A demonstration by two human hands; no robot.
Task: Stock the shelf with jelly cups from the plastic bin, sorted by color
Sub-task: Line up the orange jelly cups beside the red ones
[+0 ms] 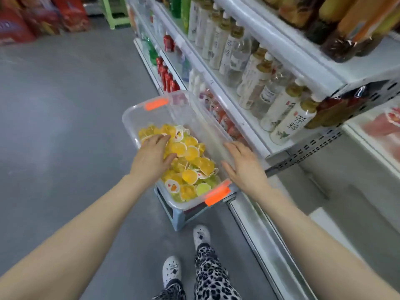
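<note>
A clear plastic bin (132,124) with orange latches sits on a small blue stool in the aisle. It holds several jelly cups (190,153), mostly orange and yellow, with a few green ones (203,189) near the front. My left hand (151,159) reaches into the bin, palm down, fingers resting on the cups at the left side; whether it grips one is hidden. My right hand (244,165) hovers open over the bin's right rim, holding nothing. The white shelf (255,137) runs along the right, just beyond the bin.
Tea bottles (287,124) fill the middle shelf, dark drink bottles (342,29) the top one. Red bottles (167,80) stand on the low shelf further on. A green stool (114,16) and red packs (32,18) lie across the grey floor. My feet (186,256) stand behind the stool.
</note>
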